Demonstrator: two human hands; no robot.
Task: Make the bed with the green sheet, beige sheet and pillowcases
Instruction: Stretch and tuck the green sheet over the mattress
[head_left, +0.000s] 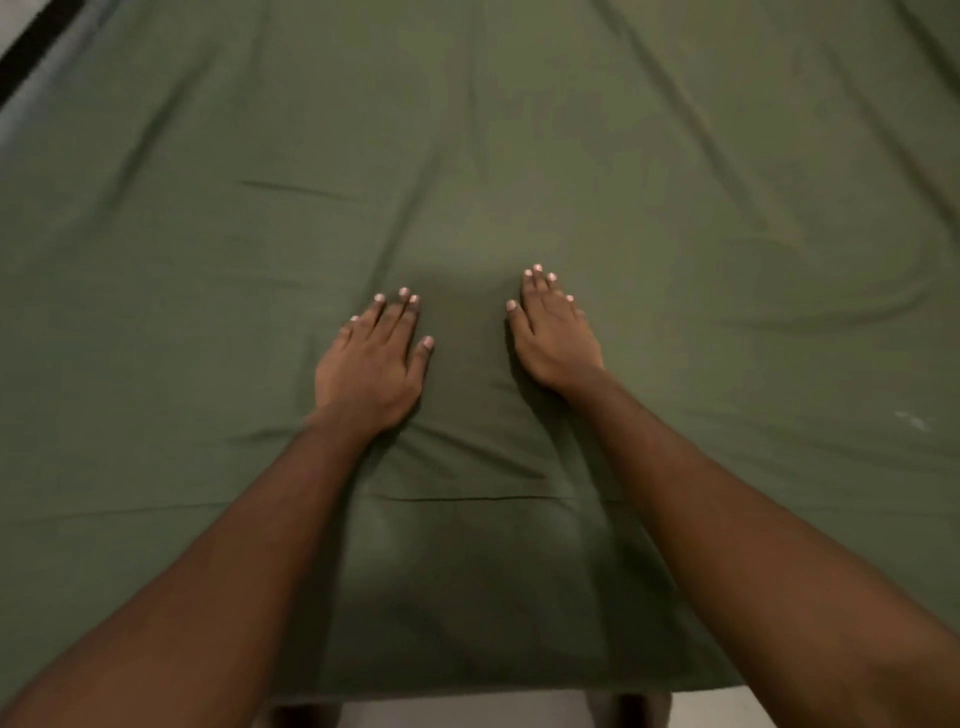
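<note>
Sheets in view: one, the green sheet (519, 156), spread flat and filling nearly the whole view.
Where it lies: over the bed, which it hides; its near edge hangs down over the near side of the bed, at the bottom of the view.
Hands: two, both bare, both palm down on the green sheet near its middle.
Left hand (371, 364): flat, four fingers straight and close together, thumb out to the inner side; it grips nothing and presses on the cloth.
Right hand (553, 332): flat as well, fingers straight and together, thumb lying beside them; it holds nothing and rests on the cloth.
Gap between hands: they lie near each other but apart, with a strip of bare cloth between them; the right one reaches slightly farther up the bed.
Fingernails showing: ten, five on each hand.
Forearms: two, the left forearm (218, 545) and the right forearm (753, 519), coming in from the bottom corners.
Creases: one long straight fold (467, 499) crosses between the forearms; one short dark crease (296, 189) lies farther up on the left; softer wrinkles fan away towards the far end.
Marks: one small whitish smudge (911, 421) on the cloth at the right.
Floor (467, 714): one pale strip below the near edge.
Top left corner: one dark band (21, 57) beside a pale patch; too blurred to tell what it is.
</note>
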